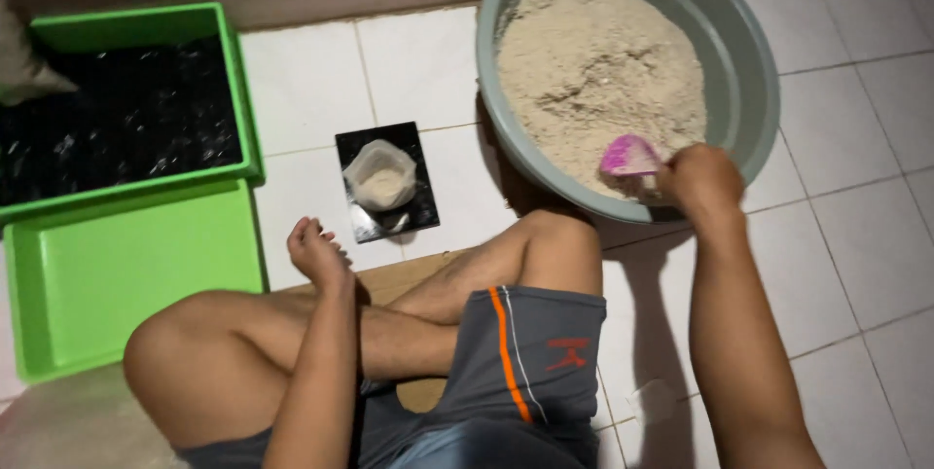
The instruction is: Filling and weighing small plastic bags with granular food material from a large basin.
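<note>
Powder fills the big round grey plastic basin [749, 70] — a pale beige, floury heap [598, 65] on the white tiled floor [866, 235], ahead and to the person's right. Two bright green plastic trays [136, 279] sit well apart at the left. Right hand [699, 180] is clenched on a small pink scoop [630, 155] whose bowl points left into the heap's near edge. Left hand [316, 255] hangs loosely curled, empty, nearer the clear bag of powder [381, 175] on the small black scale [423, 204].

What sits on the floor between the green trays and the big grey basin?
In the head view, a black scale lies on the white tiles between the green trays and grey basin, bearing a clear bag of powder.
</note>
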